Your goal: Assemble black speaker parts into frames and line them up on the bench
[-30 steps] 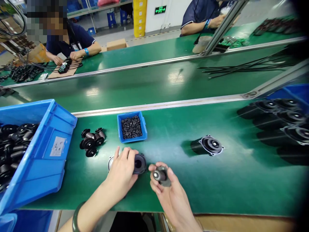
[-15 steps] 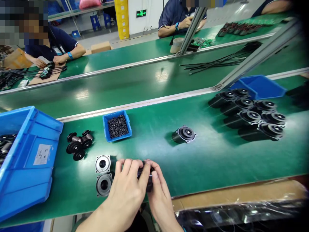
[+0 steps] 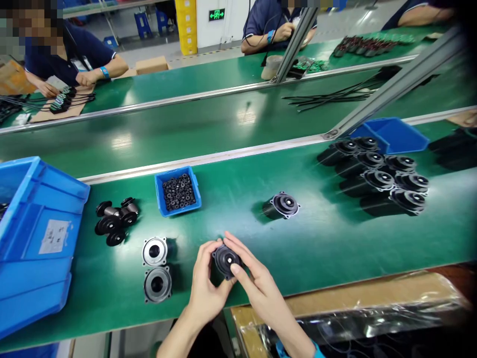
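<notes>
Where hands (image 3: 204, 291) covered it, the housing (image 3: 224, 258) now shows.

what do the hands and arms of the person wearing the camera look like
The left hand and right hand are ungloved, with no rings showing. No sleeves cover the visible forearms. A bright blue band shows around the right arm at the bottom edge; any marking on it can't be made out.

Bright light, 2 glare spots on green strip (image 3: 179, 132), stretched right side, blackened right edge
</notes>
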A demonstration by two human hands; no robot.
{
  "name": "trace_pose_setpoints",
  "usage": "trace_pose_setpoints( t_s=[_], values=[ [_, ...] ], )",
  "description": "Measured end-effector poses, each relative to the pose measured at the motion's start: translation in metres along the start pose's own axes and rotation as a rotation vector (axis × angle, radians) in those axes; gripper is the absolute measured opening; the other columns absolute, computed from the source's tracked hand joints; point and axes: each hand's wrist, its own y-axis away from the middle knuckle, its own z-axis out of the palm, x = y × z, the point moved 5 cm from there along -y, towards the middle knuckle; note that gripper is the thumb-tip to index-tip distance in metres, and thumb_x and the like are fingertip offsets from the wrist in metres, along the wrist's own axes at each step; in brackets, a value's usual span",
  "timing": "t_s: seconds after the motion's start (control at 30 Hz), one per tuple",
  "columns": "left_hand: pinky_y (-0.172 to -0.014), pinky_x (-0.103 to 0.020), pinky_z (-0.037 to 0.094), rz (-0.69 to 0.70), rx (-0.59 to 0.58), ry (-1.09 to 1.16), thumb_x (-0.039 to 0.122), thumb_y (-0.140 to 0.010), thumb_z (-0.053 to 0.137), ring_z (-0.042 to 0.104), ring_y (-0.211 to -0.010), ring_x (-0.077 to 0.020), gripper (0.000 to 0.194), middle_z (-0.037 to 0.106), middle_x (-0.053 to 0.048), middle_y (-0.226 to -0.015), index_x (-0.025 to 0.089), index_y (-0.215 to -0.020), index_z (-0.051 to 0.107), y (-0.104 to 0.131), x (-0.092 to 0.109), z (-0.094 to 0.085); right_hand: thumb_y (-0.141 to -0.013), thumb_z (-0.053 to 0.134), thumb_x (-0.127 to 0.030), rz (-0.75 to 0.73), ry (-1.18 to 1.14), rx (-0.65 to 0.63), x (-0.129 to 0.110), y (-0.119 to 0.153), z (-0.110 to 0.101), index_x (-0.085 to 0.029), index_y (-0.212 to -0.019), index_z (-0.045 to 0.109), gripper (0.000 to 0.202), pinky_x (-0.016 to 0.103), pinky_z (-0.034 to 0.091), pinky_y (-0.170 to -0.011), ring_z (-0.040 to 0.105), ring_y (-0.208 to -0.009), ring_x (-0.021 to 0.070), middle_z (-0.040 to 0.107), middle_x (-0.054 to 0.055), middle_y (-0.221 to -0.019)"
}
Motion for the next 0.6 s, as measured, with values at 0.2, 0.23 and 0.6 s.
trace_pose_setpoints(
  t_s=[0.2,0.23,0.6],
  values=[
    [-0.12,-0.051,0.02,-0.298,0.049,0.361,0.039,-0.092,0.052,0.035,-0.142,-0.0291,0.04,0.048,-0.007,-0.148,0.026,-0.13,0.058,0.01,-0.015,0.003,-0.097,0.047,-0.039,0.088,-0.184,0.01,0.019,0.006,0.003,-0.035,-0.138,0.051,0.042,0.046,0.026,-0.119,0.031,-0.144,0.0219,0.037,0.001,-0.154],
    [-0.121,-0.05,0.019,-0.312,0.058,0.298,0.039,-0.094,0.051,0.036,-0.141,-0.0279,0.038,0.049,-0.006,-0.147,0.027,-0.129,0.059,0.01,-0.014,0.002,-0.097,0.045,-0.04,0.114,-0.254,0.02,0.022,0.007,0.003,-0.034,-0.137,0.052,0.041,0.046,0.025,-0.119,0.031,-0.144,0.0217,0.038,0.001,-0.154],
    [-0.117,-0.048,0.029,-0.481,-0.079,0.089,0.051,-0.091,0.051,0.048,-0.132,-0.0278,0.048,0.056,-0.009,-0.14,0.025,-0.13,0.058,0.003,0.005,-0.004,-0.094,0.051,-0.043,0.281,-0.283,0.114,0.025,0.005,0.0,-0.035,-0.129,0.059,0.036,0.041,0.03,-0.118,0.047,-0.134,0.0213,0.055,0.002,-0.141]
  ],
)
